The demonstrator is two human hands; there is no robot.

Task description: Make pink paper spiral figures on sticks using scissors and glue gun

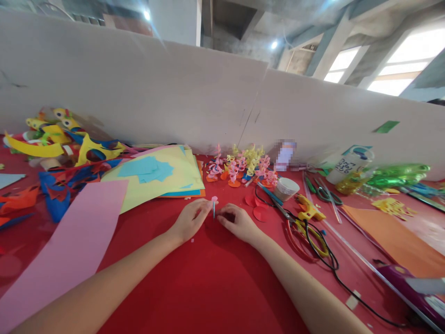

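Observation:
Between my two hands, above the red tabletop, is a small paper piece (pixel 214 211): a thin light-blue strip or edge-on disc with a pink bit on top. My left hand (pixel 189 220) pinches it near the pink end with thumb and fingers. From the other side my right hand (pixel 239 223) has its curled fingertips at the blue part; the exact contact is hard to see. Behind the hands stand several small curled paper ornaments (pixel 233 169), pink and yellow, some on orange discs. Red paper discs (pixel 260 214) lie just beyond my right hand.
At left are a pink sheet (pixel 79 232), stacked coloured paper (pixel 187 169) and cut-paper shapes (pixel 57 134). Scissors (pixel 302 236), a yellow glue gun (pixel 310 208) with black cable, a paper cup (pixel 287 188), a bottle (pixel 347 166) and an orange sheet (pixel 396 236) lie at right. A white partition (pixel 156 97) stands behind.

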